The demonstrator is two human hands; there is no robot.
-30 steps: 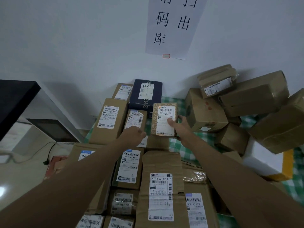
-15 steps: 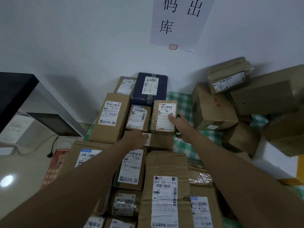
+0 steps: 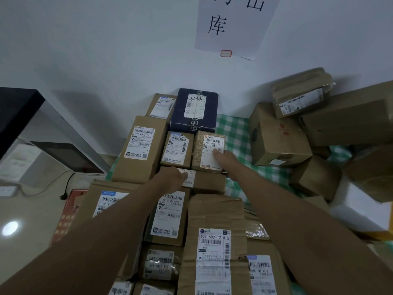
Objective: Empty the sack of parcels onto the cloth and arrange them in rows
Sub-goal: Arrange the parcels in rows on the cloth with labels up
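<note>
Labelled parcels lie in rows on the green checked cloth (image 3: 234, 133). My right hand (image 3: 227, 161) grips a small patterned parcel (image 3: 207, 154) by its right near corner, thumb on the white label. The parcel sits beside a small brown box (image 3: 177, 151) and in front of a dark blue box (image 3: 196, 109). My left hand (image 3: 172, 177) rests, fingers loosely bent, on the left end of a flat brown parcel (image 3: 209, 183) just below them. A tall brown box (image 3: 141, 147) stands to the left. No sack is in view.
An unsorted heap of brown boxes (image 3: 278, 139) fills the right side, with a white and yellow box (image 3: 361, 216) in front. A white wall with a paper sign (image 3: 231, 24) is behind. A black and grey cabinet (image 3: 42, 133) and a cable lie at the left.
My right hand has lowered the patterned parcel into the row beside the small brown box. My left hand has shifted right and forward onto the flat brown parcel.
</note>
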